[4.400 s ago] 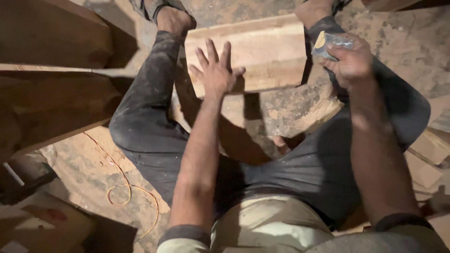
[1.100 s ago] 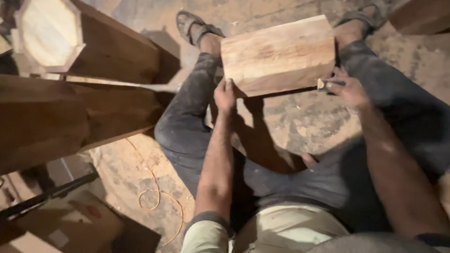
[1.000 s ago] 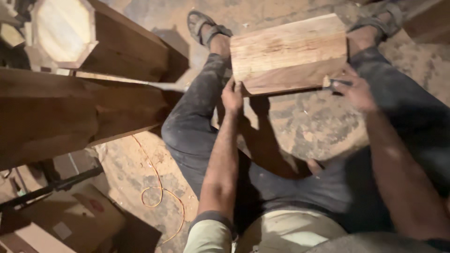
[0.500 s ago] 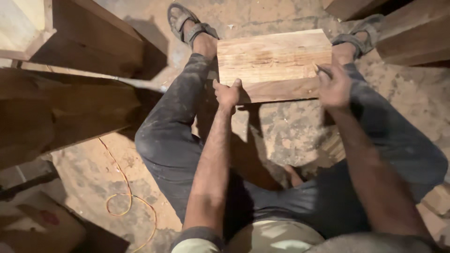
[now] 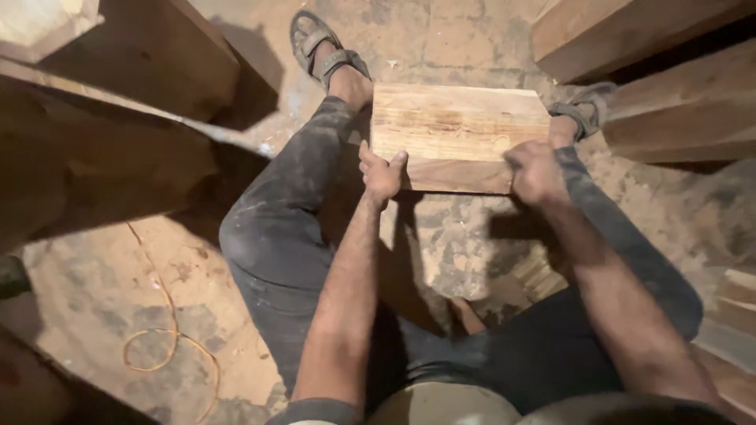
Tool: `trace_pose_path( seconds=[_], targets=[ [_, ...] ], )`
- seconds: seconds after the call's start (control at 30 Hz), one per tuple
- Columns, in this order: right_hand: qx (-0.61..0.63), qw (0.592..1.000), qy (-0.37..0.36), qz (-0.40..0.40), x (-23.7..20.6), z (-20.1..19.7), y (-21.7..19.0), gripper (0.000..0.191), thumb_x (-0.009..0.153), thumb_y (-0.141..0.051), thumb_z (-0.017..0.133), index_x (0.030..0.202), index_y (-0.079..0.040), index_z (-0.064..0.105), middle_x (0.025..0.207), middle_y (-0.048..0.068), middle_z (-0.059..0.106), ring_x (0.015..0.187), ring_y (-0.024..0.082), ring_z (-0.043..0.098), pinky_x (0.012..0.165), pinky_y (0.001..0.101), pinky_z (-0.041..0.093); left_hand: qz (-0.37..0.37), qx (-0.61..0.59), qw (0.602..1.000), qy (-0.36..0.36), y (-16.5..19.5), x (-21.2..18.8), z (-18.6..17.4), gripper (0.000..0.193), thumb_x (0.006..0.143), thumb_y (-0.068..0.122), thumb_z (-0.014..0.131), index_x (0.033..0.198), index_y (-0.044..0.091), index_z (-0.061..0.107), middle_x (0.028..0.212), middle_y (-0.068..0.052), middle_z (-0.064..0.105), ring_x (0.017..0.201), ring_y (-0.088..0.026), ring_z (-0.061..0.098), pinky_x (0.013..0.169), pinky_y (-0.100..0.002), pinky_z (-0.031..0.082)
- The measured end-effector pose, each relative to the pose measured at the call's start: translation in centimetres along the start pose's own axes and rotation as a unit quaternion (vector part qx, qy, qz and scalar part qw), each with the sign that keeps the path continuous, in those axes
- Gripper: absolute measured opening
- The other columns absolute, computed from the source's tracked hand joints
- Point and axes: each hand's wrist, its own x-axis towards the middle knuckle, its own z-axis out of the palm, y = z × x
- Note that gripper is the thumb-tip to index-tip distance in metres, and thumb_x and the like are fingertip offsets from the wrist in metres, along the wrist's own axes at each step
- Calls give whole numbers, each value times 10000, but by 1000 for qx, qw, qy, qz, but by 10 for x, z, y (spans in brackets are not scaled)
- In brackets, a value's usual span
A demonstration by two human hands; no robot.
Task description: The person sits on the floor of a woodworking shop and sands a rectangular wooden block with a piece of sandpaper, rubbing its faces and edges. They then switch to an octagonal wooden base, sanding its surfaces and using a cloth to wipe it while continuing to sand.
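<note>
Since a moment ago my right hand [image 5: 538, 171] has slid down from the block's [image 5: 459, 134] right edge to its near right corner, and the whole view has shifted a little left, so the block sits closer to centre. Earlier still my left hand [image 5: 382, 171] lay spread flat on top; now it grips the near left corner instead.

Block: a pale wooden slab lying across the floor [image 5: 457, 244] between my shins, at about 12 o'clock from my lap. Its far side runs between my two sandals [image 5: 319, 49], one at 11 o'clock, the other at 1 o'clock.

Left hand: curled on the corner, thumb up on the top face, fingers tucked under the near edge. The block reaches away from it toward 2 o'clock.

Right hand: closed over the opposite near corner, knuckles up; whether something small is pinched inside it I cannot tell. The block lies at 10 o'clock from it.

Dark beams [image 5: 118, 149] lie at 9 o'clock, more timber [image 5: 677, 118] at 2 o'clock, and an orange cord [image 5: 169, 342] loops on the floor at 8 o'clock.
</note>
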Motion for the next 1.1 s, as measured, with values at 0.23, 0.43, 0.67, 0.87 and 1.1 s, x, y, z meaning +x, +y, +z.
trace_pose_path(
  seconds=[0.23,0.43,0.67,0.87,1.1],
  targets=[
    [-46,993,18,103,27,31,0,129,862,-31,690,980,-30,742,948,212,674,958,424,647,870,495,518,-13,24,1000,-13,-10,5,-3,1148,875,492,754,1618,98,-28,1570,-332,245,1425,-495,331,1183,-522,303],
    [-2,1000,-7,19,39,17,-1,213,805,-22,623,974,-34,753,917,206,666,931,429,640,846,497,517,29,28,999,-11,4,7,-13,1152,864,469,788,1599,69,-4,1570,-330,236,1435,-488,310,1184,-530,280],
    [-39,998,33,40,21,40,-32,277,774,-35,575,1010,-30,719,993,184,666,999,425,596,915,517,481,74,31,996,33,-8,9,-13,1083,828,423,818,1578,23,149,1483,-340,421,1386,-464,429,1155,-486,369],
    [-92,990,53,92,33,48,-49,280,764,-43,579,1012,-35,710,996,189,640,981,422,586,874,510,473,68,16,997,20,-8,11,-15,1076,827,399,803,1596,44,139,1501,-334,405,1388,-450,431,1156,-483,369],
    [-12,1000,-8,23,32,28,-48,296,753,-40,602,1016,-33,738,973,184,649,989,421,628,876,489,524,73,14,997,20,4,12,-27,1077,806,372,838,1576,54,156,1484,-321,441,1384,-449,456,1156,-483,378]
  ],
)
